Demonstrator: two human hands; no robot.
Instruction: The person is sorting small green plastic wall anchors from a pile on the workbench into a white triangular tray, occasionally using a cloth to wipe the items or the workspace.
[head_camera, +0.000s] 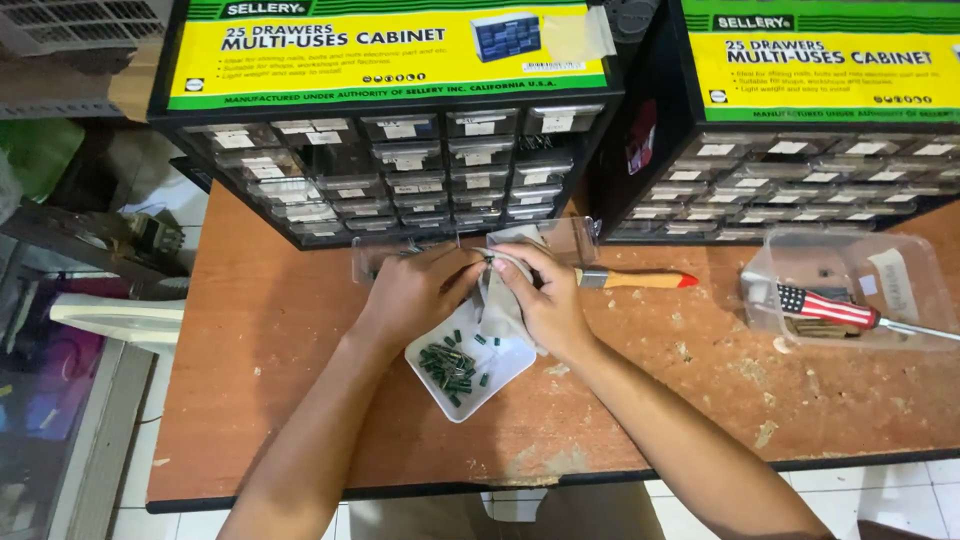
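My left hand (415, 290) and my right hand (545, 300) meet over a small white square dish (500, 375) that holds several small dark green cylindrical parts (450, 365). Between the fingertips of both hands I pinch a tiny part together with a greyish cloth (500, 310), which hangs from my right hand over the dish's far corner. A clear plastic drawer (560, 240) lies just behind my hands, partly hidden by them.
Two black multi-drawer cabinets (400, 180) (800, 180) stand at the back of the worn brown table (250, 350). A wooden-handled brush with a red tip (640, 280) lies right of my hands. A clear plastic box (870, 290) holds a striped-handled screwdriver (830, 308).
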